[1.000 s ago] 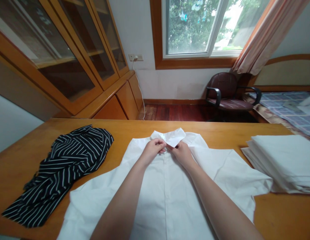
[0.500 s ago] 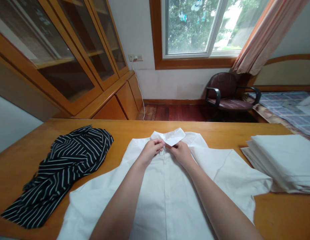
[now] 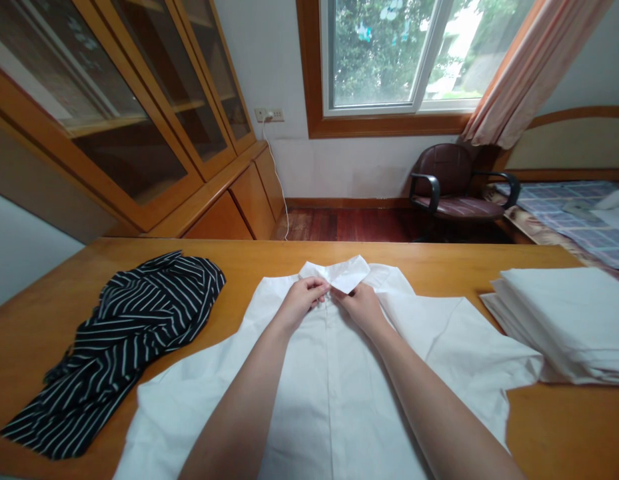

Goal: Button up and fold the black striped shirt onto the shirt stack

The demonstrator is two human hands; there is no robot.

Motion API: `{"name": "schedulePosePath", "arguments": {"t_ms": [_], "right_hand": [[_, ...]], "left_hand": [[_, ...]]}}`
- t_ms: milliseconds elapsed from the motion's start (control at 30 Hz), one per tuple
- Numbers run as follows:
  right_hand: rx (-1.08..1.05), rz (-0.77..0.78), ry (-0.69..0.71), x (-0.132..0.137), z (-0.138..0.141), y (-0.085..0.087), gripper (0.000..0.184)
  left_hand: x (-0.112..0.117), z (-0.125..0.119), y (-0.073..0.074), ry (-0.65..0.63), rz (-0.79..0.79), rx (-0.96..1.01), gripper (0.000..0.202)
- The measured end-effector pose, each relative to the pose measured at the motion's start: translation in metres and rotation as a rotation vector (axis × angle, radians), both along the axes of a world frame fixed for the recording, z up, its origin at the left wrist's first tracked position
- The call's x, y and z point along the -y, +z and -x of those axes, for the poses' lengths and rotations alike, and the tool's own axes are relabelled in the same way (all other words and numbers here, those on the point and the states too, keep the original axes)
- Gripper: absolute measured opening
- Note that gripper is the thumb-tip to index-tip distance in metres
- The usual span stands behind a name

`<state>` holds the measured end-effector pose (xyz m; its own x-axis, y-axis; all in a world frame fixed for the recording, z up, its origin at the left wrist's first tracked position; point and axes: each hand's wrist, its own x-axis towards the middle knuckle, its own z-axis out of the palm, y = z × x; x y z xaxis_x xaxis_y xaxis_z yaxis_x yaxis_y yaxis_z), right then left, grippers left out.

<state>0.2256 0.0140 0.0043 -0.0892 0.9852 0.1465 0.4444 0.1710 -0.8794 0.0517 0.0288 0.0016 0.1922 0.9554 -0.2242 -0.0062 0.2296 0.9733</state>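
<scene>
A white short-sleeved shirt (image 3: 309,393) lies front side up across the wooden table (image 3: 429,257), its collar (image 3: 350,273) at the far end. My left hand (image 3: 304,299) pinches the shirt's front just below the collar, on the left of the opening. Close beside it, my right hand (image 3: 362,303) grips the cloth under the right collar flap, which covers some of its fingertips. The button placket runs down the middle between my forearms. Whatever small part lies between the fingertips is too hidden to make out.
On the left of the table lies a crumpled black-and-white striped garment (image 3: 139,320). A stack of folded white cloth (image 3: 564,320) sits at the right, near the shirt's sleeve. Beyond the table stand a glass-fronted cabinet (image 3: 199,160), an office chair (image 3: 454,183) and a bed (image 3: 579,207).
Both hands stay at the collar with hardly any movement. The whole view has shifted very slightly.
</scene>
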Motion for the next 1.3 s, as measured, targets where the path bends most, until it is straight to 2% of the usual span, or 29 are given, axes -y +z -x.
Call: {"name": "schedulePosePath", "arguments": {"t_ms": [333, 667, 1100, 1300], "right_hand": [[0.008, 0.013, -0.011, -0.003, -0.001, -0.009, 0.024], [0.069, -0.024, 0.002, -0.001, 0.001, -0.008, 0.017], [0.072, -0.049, 0.011, -0.002, 0.0, -0.01, 0.017], [0.053, -0.055, 0.009, -0.003, 0.0, -0.013, 0.018]], "left_hand": [[0.004, -0.002, 0.009, 0.01, 0.009, 0.057, 0.031], [-0.001, -0.002, -0.001, 0.079, -0.038, 0.035, 0.031], [0.0, -0.002, 0.004, 0.087, -0.032, 0.069, 0.032], [-0.002, 0.0, -0.001, 0.088, -0.048, 0.061, 0.029]]}}
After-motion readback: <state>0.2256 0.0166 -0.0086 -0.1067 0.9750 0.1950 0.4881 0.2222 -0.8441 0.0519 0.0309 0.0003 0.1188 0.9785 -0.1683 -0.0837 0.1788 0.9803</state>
